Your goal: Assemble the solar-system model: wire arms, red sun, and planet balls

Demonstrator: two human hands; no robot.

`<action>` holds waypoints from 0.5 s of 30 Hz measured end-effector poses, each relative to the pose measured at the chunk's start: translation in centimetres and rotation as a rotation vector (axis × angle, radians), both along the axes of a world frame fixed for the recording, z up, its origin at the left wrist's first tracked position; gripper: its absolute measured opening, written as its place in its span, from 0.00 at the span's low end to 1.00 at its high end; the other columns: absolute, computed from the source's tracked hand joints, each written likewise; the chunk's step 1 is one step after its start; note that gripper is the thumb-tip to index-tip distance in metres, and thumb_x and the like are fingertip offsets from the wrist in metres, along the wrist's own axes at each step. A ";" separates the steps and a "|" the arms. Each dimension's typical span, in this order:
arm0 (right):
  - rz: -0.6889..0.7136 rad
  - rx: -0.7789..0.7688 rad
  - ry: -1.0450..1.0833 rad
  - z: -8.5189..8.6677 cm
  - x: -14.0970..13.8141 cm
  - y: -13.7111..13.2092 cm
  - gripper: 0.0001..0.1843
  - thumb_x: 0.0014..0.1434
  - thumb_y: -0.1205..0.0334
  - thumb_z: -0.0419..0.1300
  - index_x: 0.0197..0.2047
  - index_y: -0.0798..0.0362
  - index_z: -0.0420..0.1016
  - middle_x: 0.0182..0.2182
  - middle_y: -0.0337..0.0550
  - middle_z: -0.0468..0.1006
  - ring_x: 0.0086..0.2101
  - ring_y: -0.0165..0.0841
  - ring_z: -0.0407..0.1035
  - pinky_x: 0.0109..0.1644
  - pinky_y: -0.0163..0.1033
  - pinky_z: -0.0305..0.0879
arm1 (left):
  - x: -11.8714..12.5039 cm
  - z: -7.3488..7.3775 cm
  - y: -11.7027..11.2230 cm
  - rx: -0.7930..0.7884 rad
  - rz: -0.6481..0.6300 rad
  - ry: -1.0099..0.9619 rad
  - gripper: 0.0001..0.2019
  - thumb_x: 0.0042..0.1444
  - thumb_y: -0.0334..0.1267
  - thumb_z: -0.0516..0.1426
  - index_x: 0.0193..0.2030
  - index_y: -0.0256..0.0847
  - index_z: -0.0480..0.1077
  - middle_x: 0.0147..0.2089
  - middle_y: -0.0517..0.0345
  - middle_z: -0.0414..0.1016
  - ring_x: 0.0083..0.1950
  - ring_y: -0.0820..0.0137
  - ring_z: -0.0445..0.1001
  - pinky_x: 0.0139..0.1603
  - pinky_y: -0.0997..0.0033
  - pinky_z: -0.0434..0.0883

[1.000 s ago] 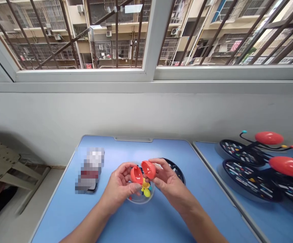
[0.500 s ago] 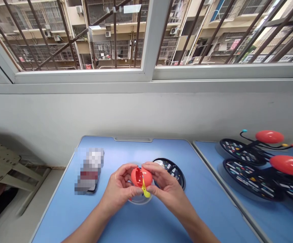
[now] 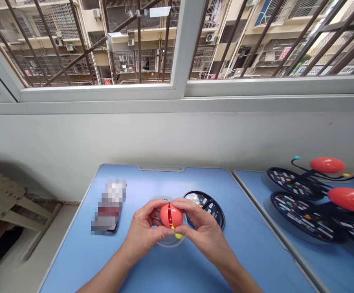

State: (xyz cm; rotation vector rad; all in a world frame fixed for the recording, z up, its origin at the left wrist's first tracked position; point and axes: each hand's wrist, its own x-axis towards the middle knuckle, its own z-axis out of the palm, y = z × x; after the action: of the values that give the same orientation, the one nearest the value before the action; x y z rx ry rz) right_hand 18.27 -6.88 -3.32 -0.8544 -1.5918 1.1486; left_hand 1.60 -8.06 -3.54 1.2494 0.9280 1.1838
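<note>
Head view: a person's two bare hands working close together over a blue table point(image 3: 73, 252).
Capsule: a red egg-shaped capsule point(image 3: 171, 215) of two halves, held between the fingertips of both hands; a narrow dark gap runs down its seam.
Yellow piece: a yellow piece point(image 3: 178, 235) pokes out at the capsule's lower end, just below the thumbs; how much lies inside cannot be told.
Left hand: the left hand point(image 3: 144, 230) is curled around the capsule's left half, fingers closed on it, thumb at its lower side.
Right hand: the right hand point(image 3: 204, 230) is curled around the right half, fingers closed on top, thumb low; the fingers of the two hands nearly meet at the seam.
Arms: both forearms rise from the lower edge of the view and converge at the capsule, wrists bent slightly inward.
Dish: a clear round dish point(image 3: 168, 242) lies directly beneath the fingers.
Tray: a black round tray point(image 3: 209, 207) lies just beyond the right fingers.
Risk: the yellow piece, caught in the seam, could keep the halves apart; uneven thumb pressure could let the smooth capsule slip from the fingers, perhaps into the dish.
</note>
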 end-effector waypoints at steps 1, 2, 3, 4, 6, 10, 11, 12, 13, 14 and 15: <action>0.000 -0.004 -0.001 0.0 0.0 0.0 0.18 0.47 0.63 0.65 0.43 0.42 0.73 0.43 0.39 0.73 0.46 0.36 0.67 0.52 0.41 0.62 | 0.0 0.0 0.0 0.005 0.004 0.009 0.23 0.38 0.33 0.66 0.44 0.40 0.70 0.42 0.55 0.73 0.40 0.67 0.72 0.39 0.71 0.71; -0.001 -0.008 0.000 0.0 0.0 0.0 0.18 0.47 0.63 0.66 0.43 0.42 0.73 0.43 0.39 0.73 0.46 0.36 0.67 0.52 0.41 0.62 | 0.0 0.1 0.0 0.011 0.011 0.019 0.23 0.37 0.33 0.66 0.44 0.40 0.70 0.42 0.55 0.73 0.40 0.66 0.72 0.39 0.71 0.72; -0.002 -0.014 0.002 0.0 0.0 0.0 0.18 0.46 0.63 0.66 0.42 0.43 0.73 0.43 0.40 0.73 0.46 0.36 0.67 0.52 0.41 0.62 | 0.1 0.1 0.0 0.015 0.018 0.032 0.23 0.37 0.34 0.66 0.44 0.40 0.70 0.42 0.55 0.73 0.40 0.67 0.72 0.39 0.71 0.72; -0.001 -0.021 0.007 -0.1 0.0 0.0 0.18 0.46 0.63 0.66 0.42 0.43 0.73 0.43 0.40 0.73 0.46 0.37 0.67 0.53 0.41 0.62 | 0.1 0.2 0.0 0.018 0.026 0.046 0.23 0.37 0.34 0.66 0.44 0.40 0.70 0.41 0.55 0.73 0.39 0.67 0.73 0.39 0.70 0.72; 0.013 -0.038 0.028 -0.1 -0.1 0.0 0.18 0.46 0.63 0.66 0.42 0.44 0.73 0.43 0.40 0.73 0.46 0.37 0.67 0.53 0.42 0.62 | 0.1 0.3 -0.1 0.024 0.044 0.073 0.23 0.37 0.35 0.66 0.43 0.39 0.70 0.39 0.55 0.74 0.37 0.67 0.73 0.39 0.70 0.72; 0.052 -0.079 0.058 0.1 -0.2 -0.1 0.18 0.47 0.63 0.65 0.43 0.44 0.73 0.44 0.41 0.73 0.46 0.37 0.68 0.53 0.43 0.63 | 0.1 0.3 -0.1 0.071 0.054 0.110 0.21 0.39 0.34 0.66 0.43 0.41 0.70 0.38 0.57 0.74 0.36 0.68 0.73 0.39 0.69 0.72; 0.053 -0.089 0.055 0.2 -0.2 -0.2 0.17 0.47 0.63 0.66 0.43 0.45 0.73 0.44 0.41 0.73 0.46 0.37 0.68 0.53 0.43 0.63 | 0.1 0.2 -0.1 0.090 0.058 0.122 0.21 0.39 0.34 0.65 0.44 0.41 0.70 0.38 0.57 0.74 0.36 0.68 0.73 0.39 0.69 0.72; 0.053 -0.099 0.049 0.3 -0.2 -0.2 0.17 0.47 0.63 0.66 0.43 0.45 0.73 0.44 0.42 0.73 0.46 0.37 0.68 0.53 0.44 0.63 | 0.1 0.1 -0.1 0.108 0.066 0.135 0.20 0.40 0.33 0.65 0.44 0.41 0.70 0.38 0.57 0.73 0.35 0.69 0.73 0.38 0.69 0.72; 0.050 -0.108 0.047 0.4 -0.3 -0.2 0.17 0.46 0.63 0.66 0.42 0.45 0.73 0.44 0.42 0.73 0.45 0.37 0.69 0.53 0.44 0.63 | 0.1 0.1 -0.1 0.124 0.077 0.149 0.20 0.40 0.33 0.65 0.43 0.41 0.70 0.38 0.57 0.73 0.35 0.69 0.73 0.38 0.70 0.72; 0.048 -0.115 0.049 0.5 -0.3 -0.2 0.17 0.46 0.63 0.66 0.42 0.46 0.74 0.43 0.42 0.74 0.45 0.37 0.69 0.53 0.44 0.64 | 0.1 0.0 -0.1 0.138 0.086 0.162 0.20 0.40 0.33 0.64 0.43 0.41 0.70 0.38 0.57 0.73 0.35 0.69 0.72 0.38 0.70 0.72; 0.046 -0.120 0.058 0.5 -0.3 -0.3 0.18 0.45 0.63 0.67 0.41 0.46 0.74 0.43 0.41 0.74 0.44 0.37 0.69 0.52 0.44 0.64 | 0.1 -0.1 -0.1 0.150 0.093 0.171 0.19 0.40 0.33 0.64 0.43 0.41 0.71 0.39 0.56 0.73 0.35 0.69 0.72 0.38 0.70 0.72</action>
State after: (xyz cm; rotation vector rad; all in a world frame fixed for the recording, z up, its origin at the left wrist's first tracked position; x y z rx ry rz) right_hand 17.93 -7.13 -2.82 -0.8586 -1.5140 1.3008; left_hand 1.66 -8.19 -3.63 1.4589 1.0476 1.2517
